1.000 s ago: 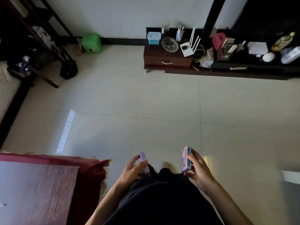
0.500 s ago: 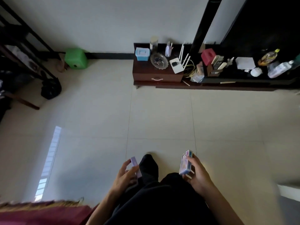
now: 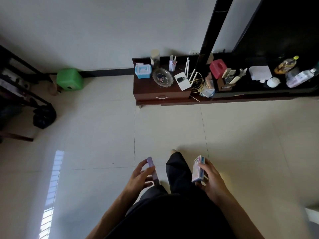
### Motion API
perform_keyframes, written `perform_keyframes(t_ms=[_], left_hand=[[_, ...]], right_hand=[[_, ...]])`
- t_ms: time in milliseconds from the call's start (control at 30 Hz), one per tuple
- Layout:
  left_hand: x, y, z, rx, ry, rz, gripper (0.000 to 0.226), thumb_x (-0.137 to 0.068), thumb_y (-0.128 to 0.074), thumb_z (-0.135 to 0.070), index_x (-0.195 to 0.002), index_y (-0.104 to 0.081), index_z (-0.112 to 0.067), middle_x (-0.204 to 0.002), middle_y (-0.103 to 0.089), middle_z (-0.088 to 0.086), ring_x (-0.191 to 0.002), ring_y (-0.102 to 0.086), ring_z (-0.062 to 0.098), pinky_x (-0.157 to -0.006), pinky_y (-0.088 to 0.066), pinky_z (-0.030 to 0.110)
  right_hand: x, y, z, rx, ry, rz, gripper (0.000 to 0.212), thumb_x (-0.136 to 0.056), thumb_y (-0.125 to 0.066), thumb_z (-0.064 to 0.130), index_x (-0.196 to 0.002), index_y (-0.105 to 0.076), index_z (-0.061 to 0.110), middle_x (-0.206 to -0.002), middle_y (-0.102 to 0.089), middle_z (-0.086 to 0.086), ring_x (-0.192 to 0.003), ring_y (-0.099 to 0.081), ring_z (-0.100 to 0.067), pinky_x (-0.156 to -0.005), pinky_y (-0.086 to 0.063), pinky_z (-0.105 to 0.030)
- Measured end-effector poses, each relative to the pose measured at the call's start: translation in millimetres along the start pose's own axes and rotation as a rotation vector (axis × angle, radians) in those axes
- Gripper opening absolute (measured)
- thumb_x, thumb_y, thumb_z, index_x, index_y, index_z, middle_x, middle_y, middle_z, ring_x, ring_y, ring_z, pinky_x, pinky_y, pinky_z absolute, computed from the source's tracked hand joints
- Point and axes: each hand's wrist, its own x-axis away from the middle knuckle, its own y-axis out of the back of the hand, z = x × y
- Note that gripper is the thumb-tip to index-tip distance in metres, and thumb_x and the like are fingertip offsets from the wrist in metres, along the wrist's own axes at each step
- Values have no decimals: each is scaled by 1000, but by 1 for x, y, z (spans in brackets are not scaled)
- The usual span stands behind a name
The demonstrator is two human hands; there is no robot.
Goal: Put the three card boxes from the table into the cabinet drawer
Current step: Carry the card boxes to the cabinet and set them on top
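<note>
Left hand (image 3: 139, 176) grips one purple card box (image 3: 152, 169) edge-up; right hand (image 3: 209, 178) is closed round a stack of pale card boxes (image 3: 198, 168), prob. two but can't tell for sure. Both held low over the tiled floor (image 3: 103, 135), either side of a dark trouser leg (image 3: 177, 168). Cabinet (image 3: 146, 90) stands well ahead by the wall, its drawer (image 3: 162, 97) closed w/ white handle, top cluttered w/ a blue tub (image 3: 143, 71), glass dish (image 3: 162, 77) & router (image 3: 182, 81).
</note>
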Motion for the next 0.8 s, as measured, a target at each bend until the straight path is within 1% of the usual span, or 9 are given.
perform_keyframes(t_ms=[100,167,233,367,433,500,567,700,800], left_hand=[[-26,-10,-33,-7,24,-31,36,-91,-63,-24,-126,-56,-28,-110,-67,27,-80,-66,29,-73,-54,35],[-39,-13,-56,-11,11,-34,37,-91,-63,-23,-126,-56,-27,-95,-62,26,-81,-55,30,-77,-42,42],[-53,-14,-78,-1,-11,-47,36,-90,-64,-24,-125,-56,-29,-91,-56,18,-82,-47,29,-78,-36,41],[-74,-11,-115,55,-40,-128,30,-88,-66,-29,-116,-59,-38,-89,-70,13,-77,-63,28,-73,-47,39],[-86,-6,-130,90,-55,-129,27,-89,-66,-28,-113,-60,-40,-92,-77,10,-83,-73,29,-75,-55,37],[-101,2,-146,137,-60,-131,28,-90,-66,-25,-114,-61,-38,-98,-76,12,-91,-73,32,-77,-58,39],[-120,12,-165,182,-60,-137,27,-90,-65,-22,-114,-61,-35,-101,-74,16,-91,-72,32,-73,-60,35],[-158,40,-206,185,-52,-132,28,-92,-63,-18,-116,-60,-31,-91,-74,12,-82,-72,28,-65,-58,30],[-186,62,-242,108,-39,-92,34,-91,-63,-21,-124,-56,-28,-87,-68,14,-80,-61,31,-75,-47,38]], right_hand=[[-33,-7,40,49,13,12,22,-98,-61,27,-117,-66,37,-113,-68,2,-96,-67,-22,-64,-59,-33],[-53,-12,67,66,12,30,25,-98,-60,26,-121,-66,36,-122,-65,-6,-106,-64,-30,-68,-58,-37],[-73,-20,93,76,7,48,31,-97,-60,27,-127,-64,35,-127,-62,-9,-114,-61,-36,-70,-57,-39],[-106,-41,137,100,-7,80,34,-95,-63,30,-129,-63,35,-129,-60,-11,-116,-61,-37,-67,-59,-39],[-122,-53,153,99,-16,91,33,-94,-64,32,-127,-65,37,-130,-60,-11,-117,-60,-38,-66,-60,-39],[-138,-70,170,106,-30,98,35,-88,-69,39,-123,-67,41,-130,-60,-8,-118,-59,-38,-66,-59,-39],[-157,-90,186,116,-47,94,44,-76,-73,47,-119,-68,45,-130,-61,-7,-118,-60,-38,-66,-59,-39],[-194,-130,212,153,-66,59,46,-70,-76,53,-115,-70,48,-129,-66,-4,-114,-66,-33,-67,-60,-38],[-217,-162,233,208,-40,40,45,-67,-76,59,-110,-69,52,-132,-65,-2,-115,-65,-29,-75,-61,-40]])
